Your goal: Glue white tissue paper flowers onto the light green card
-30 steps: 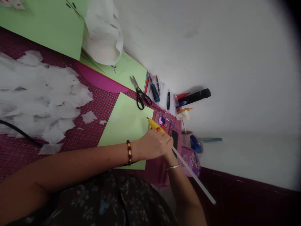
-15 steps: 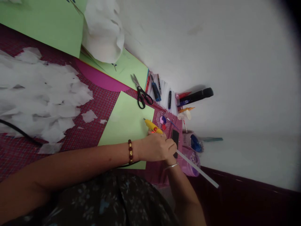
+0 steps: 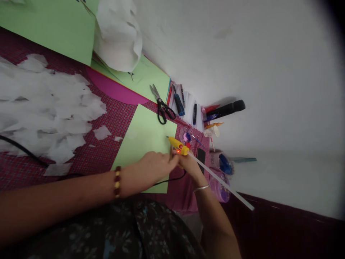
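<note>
A yellow hot glue gun (image 3: 176,144) with a small red light is held above the pale green paper sheet (image 3: 142,140). Its nozzle points to the upper left, and a long translucent glue stick (image 3: 221,181) juts out of its back end. My right hand (image 3: 188,163), with a silver bangle at the wrist, is closed round the gun's handle from the right. My left hand (image 3: 151,169), wearing a beaded bracelet, reaches in from the left with its fingers curled against the handle. The handle is mostly hidden by both hands.
Black-handled scissors (image 3: 161,108) lie across the sheet's top edge. White paper pieces (image 3: 45,111) pile up at left. Pens rest on white sticks (image 3: 190,111) by the wall. A dark phone (image 3: 201,158) and a purple tub (image 3: 221,187) are at right. A black cord (image 3: 175,178) trails beneath my hands.
My left hand has drawn back leftward from the glue stick to the gun's handle. More of the gun's body and its red light now show. The gun has shifted slightly right.
</note>
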{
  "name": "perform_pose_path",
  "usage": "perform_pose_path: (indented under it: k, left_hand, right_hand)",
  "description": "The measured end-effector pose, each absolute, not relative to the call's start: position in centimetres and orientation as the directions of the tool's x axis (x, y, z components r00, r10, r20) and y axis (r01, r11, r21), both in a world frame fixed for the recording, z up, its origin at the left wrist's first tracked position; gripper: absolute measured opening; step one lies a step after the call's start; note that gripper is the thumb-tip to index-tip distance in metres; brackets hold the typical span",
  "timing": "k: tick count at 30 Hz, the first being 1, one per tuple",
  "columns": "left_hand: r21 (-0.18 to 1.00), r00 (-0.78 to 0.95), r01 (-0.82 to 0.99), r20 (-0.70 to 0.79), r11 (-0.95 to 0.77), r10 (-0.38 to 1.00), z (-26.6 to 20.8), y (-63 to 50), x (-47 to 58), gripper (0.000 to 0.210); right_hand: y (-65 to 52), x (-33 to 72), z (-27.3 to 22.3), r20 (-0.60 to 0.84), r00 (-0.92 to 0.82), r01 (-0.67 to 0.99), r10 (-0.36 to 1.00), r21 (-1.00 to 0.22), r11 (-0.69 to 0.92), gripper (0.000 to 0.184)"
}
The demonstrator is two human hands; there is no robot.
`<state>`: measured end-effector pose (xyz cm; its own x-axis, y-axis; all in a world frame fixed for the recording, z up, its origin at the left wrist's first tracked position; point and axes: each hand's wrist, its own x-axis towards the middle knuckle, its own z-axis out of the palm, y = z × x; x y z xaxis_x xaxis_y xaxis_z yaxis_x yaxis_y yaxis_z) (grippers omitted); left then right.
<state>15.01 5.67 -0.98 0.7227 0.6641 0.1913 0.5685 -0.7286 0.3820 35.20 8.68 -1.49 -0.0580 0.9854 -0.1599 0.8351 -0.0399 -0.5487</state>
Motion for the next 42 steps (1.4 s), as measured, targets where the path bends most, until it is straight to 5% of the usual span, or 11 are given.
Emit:
perform_pose_path:
  k: [4,15,42]
  left_hand:
    - [0.403,0.672,0.690,-0.049,-0.602,0.739,-3.3,3.5,9.6,0.025]
    - [0.728,0.468,0.565,0.107,-0.390,0.877,-8.1,0.3,4.7,0.027]
    - [0.801,0.399,0.494,0.137,-0.339,0.907,-8.8,0.7,4.2,0.029]
  right_hand:
    - [8.8,35.6,-1.5,-0.306,-0.028,0.759,0.952,-0.626,-0.179,0.038]
    - [9.2,36.1,-2.0,-0.271,0.010,0.718,0.963,-0.669,-0.195,0.039]
    - [9.4,35.5,-1.2,-0.351,0.016,0.688,0.936,-0.676,-0.265,0.047]
